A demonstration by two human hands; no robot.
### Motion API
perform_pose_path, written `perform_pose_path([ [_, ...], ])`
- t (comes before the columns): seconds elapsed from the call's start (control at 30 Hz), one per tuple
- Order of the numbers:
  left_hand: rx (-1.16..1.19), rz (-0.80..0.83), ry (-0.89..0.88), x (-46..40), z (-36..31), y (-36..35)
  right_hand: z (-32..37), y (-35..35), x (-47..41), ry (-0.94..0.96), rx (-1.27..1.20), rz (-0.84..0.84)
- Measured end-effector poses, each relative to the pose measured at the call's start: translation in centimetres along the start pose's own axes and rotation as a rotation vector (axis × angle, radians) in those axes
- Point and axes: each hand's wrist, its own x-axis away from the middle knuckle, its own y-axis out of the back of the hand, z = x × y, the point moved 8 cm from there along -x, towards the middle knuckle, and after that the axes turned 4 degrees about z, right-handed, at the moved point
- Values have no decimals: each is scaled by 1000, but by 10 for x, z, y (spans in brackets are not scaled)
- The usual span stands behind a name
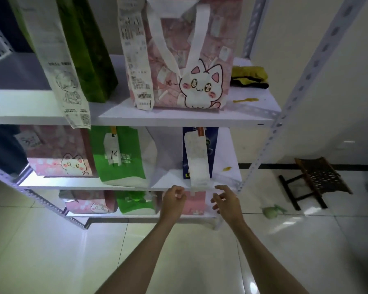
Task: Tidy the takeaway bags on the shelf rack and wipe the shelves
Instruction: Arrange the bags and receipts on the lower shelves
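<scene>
A white shelf rack (179,118) holds takeaway bags on three levels. On the upper shelf stand a dark green bag (87,49) and a pink cat bag (191,60), both with long receipts. The middle shelf (89,184) carries a pink cat bag (60,153), a green bag (121,158) and a blue bag (200,153) with a hanging receipt. My left hand (173,201) and my right hand (225,200) hover just below the middle shelf's front edge, under the blue bag, both holding nothing. A yellow cloth (250,77) lies at the upper shelf's right end.
Yellow stains mark the upper shelf (245,100) and the middle shelf (227,168). More pink and green bags sit on the bottom shelf (136,215). A small folding stool (319,181) and a crumpled green item (271,212) lie on the tiled floor at right.
</scene>
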Motion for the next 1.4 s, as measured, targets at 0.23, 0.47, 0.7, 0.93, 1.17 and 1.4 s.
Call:
perform_pose_path([
  [0.23,22,-47,-162,-69,37,-35,-50,-41,-67,204,-66,-131],
  [0.47,-8,-201,-385,-93,60,-42,-84,-54,-82,480,-116,-375],
  [0.7,-16,-297,-592,-96,67,-44,-87,-55,-87,619,-185,-390],
  [0.93,69,-199,-663,-86,70,-41,-105,-95,-76,612,-254,-224],
  [1.17,187,-389,-655,-56,88,60,-47,-194,-66,632,-185,71],
  [1.4,229,-782,-586,-49,136,187,43,-260,-50,789,-229,48],
])
